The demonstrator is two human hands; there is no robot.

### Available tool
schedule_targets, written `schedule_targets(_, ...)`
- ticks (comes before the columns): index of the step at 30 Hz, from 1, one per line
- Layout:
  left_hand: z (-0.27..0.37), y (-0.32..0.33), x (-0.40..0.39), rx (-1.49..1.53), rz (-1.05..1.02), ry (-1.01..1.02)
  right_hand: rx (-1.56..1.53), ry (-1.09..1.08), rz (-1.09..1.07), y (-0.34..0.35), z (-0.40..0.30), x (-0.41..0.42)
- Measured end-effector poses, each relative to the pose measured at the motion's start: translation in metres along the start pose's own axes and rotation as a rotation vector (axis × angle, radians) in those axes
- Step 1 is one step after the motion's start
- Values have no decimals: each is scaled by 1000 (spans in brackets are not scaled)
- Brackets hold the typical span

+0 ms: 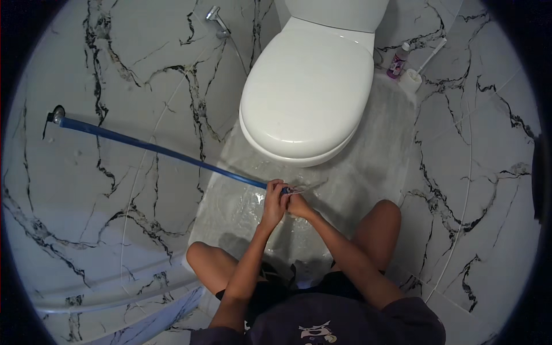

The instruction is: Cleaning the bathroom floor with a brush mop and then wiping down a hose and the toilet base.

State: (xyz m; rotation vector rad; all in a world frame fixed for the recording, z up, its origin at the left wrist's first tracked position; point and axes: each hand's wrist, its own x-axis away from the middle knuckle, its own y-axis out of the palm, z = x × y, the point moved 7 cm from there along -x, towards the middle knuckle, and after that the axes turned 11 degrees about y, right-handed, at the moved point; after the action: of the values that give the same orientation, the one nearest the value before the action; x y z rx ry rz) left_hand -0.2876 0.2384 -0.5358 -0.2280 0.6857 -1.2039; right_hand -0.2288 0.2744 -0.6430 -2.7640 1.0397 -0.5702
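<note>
A blue hose [164, 149] runs from a wall tap [58, 114] on the left to my hands in front of the toilet. My left hand [274, 202] grips it close to its end. Clear water [315, 186] streams out of the mouth, towards the right. Right beside that mouth is my right hand [298, 205], its fingers curled and partly covered by the stream; whether anything is in them is not visible. Below both hands the grey floor [246, 215] is wet and shiny.
The white toilet [306, 90] stands ahead with its lid down. To its right are a bottle of purple liquid [397, 62] and a toilet brush in a white holder [410, 81]. A chrome hand sprayer [217, 19] hangs on the marbled wall [129, 172].
</note>
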Motion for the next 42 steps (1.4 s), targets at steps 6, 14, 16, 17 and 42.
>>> schedule_targets(6,-5,-36,-17,190,181,-105,288,-218,260,-7,-74,-18)
schedule_targets(14,-55,-110,-77,304,447,-292,634,-171,253,7,-159,-22)
schedule_targets(16,-81,-142,-84,143,458,-277,694,-177,244,25,-178,-22)
schedule_targets(17,-89,-150,-91,-118,368,-341,700,-194,238,30,-180,-24)
schedule_targets(42,-85,-163,-83,-1145,-673,81,1021,-156,241,36,-196,-50)
